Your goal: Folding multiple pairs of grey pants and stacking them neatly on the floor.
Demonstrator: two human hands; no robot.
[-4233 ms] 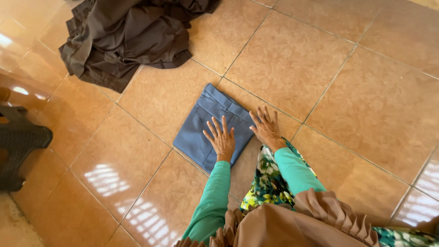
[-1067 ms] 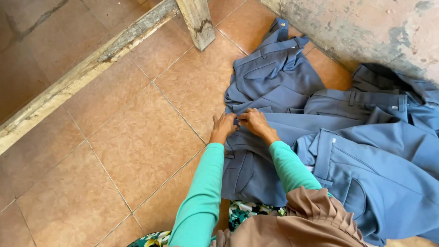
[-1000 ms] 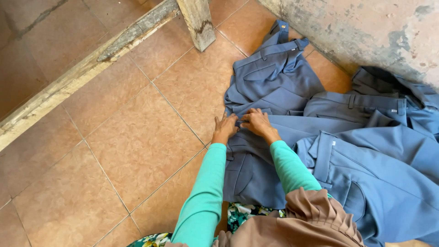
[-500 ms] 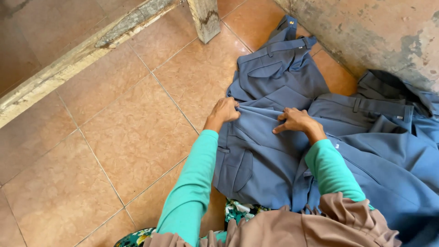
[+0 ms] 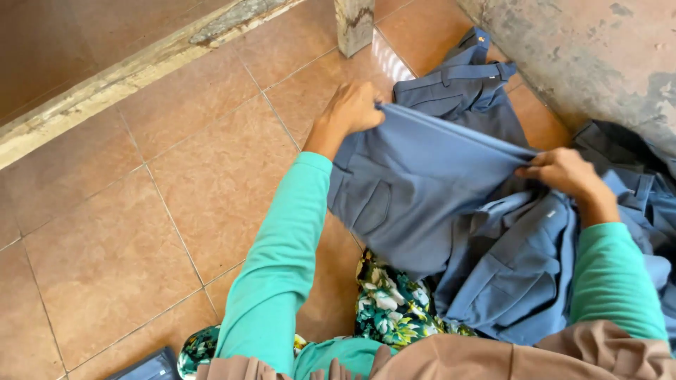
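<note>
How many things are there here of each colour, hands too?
Blue garments: 3, the held trousers, one by the post, a heap at right; the heap may hold more
Blue folded cloth at the bottom edge: 1
Green sleeves: 2
Hands: 2, left hand, right hand
Total: 8

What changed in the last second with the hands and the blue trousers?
The left hand and right hand, close together a second ago, have moved apart, each with a grip on the top edge of the blue trousers, lifting and stretching it taut between them. The pile of blue clothes by the wall and the tiled floor look unchanged.
</note>
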